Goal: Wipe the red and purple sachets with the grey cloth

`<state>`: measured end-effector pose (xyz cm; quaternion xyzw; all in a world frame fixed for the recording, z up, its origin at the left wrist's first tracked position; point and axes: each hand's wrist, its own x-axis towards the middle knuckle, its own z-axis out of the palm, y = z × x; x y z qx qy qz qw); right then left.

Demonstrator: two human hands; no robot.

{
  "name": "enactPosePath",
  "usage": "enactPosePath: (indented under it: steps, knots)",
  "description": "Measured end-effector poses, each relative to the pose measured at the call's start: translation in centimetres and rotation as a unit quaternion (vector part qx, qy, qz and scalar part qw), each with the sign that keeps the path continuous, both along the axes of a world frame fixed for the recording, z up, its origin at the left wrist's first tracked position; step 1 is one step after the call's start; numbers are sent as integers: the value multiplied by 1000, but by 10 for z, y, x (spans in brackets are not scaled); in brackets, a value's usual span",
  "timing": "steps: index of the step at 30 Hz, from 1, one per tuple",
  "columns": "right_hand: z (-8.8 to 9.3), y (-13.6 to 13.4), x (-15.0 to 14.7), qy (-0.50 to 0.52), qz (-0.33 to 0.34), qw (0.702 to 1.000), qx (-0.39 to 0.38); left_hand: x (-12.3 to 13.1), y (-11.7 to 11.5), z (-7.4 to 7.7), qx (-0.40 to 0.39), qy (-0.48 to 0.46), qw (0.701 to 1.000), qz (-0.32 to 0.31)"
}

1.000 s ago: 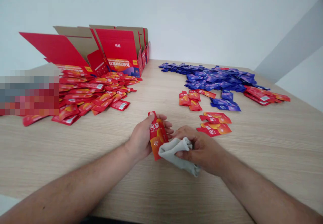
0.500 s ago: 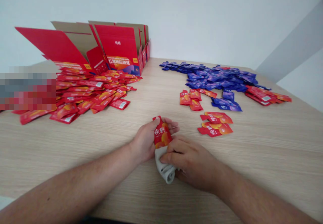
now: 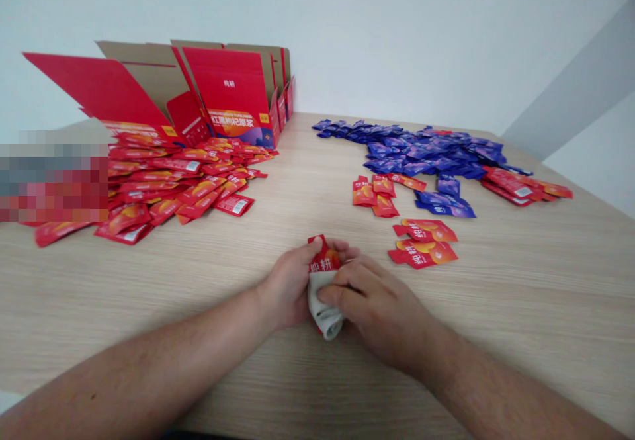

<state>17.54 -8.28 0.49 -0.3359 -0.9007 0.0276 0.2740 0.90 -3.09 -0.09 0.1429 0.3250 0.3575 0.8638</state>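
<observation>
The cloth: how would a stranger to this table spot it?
On the wooden table, a red pile lies left and a blue pile right; look to the near middle. There the right hand holds the folded cloth over the lower part of a red packet in the left hand. It is pale grey, without visible print, unlike the packet and both piles.

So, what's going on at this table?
A person's left hand holds a red packet, while the right hand holds a folded pale cloth against its lower part. A heap of red packets lies to the left, in front of open cardboard boxes. Farther off to the right is a pile of blue packets.
</observation>
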Motion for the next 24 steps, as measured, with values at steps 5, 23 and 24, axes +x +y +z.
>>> enactPosePath:
  steps: [5,23,24]
  knots:
    - [-2,-3,-1,-54,72,993,-82,-9,10,0,36,3,998,47]
    - [0,-3,3,-22,53,996,-62,-8,5,4,25,14,999,37]
    - [1,-1,5,1,32,999,-43,-6,3,4,18,18,999,29]
